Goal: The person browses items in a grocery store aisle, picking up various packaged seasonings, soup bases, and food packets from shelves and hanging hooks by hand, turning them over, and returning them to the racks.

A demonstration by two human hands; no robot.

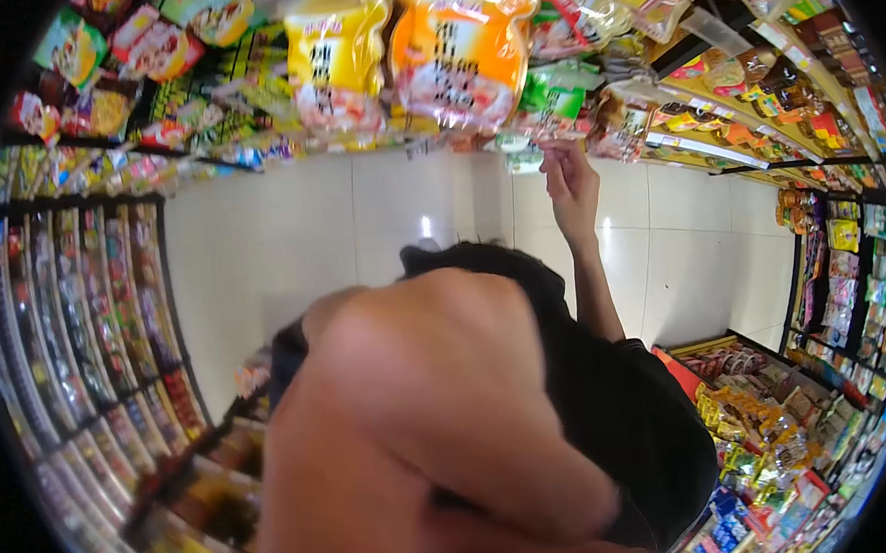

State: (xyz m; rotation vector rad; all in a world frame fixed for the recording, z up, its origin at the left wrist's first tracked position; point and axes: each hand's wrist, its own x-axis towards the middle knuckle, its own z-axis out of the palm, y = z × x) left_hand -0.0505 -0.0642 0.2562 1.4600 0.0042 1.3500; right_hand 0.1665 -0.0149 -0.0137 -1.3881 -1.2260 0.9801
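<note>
My right hand (572, 182) reaches out to the front shelf, its fingers loosely bent and apart, with nothing visible in them. Its fingertips are beside the lower edge of the hanging snack packs, close to a green pack (556, 92); whether they touch is unclear. A large orange pouch (464, 50) and a yellow pouch (337, 57) hang to the left of this hand. Very near the lens, a big blurred mass of bare skin, apparently my left hand (418, 368), covers the lower middle. Its fingers cannot be made out clearly.
Pale floor tiles (261, 236) lie below the front shelf. Tall packed shelves (84, 315) stand at left, and more hanging packs (843, 266) at right. A low bin of packaged snacks (761, 410) is at lower right. My black clothing (641, 426) shows behind the blurred skin.
</note>
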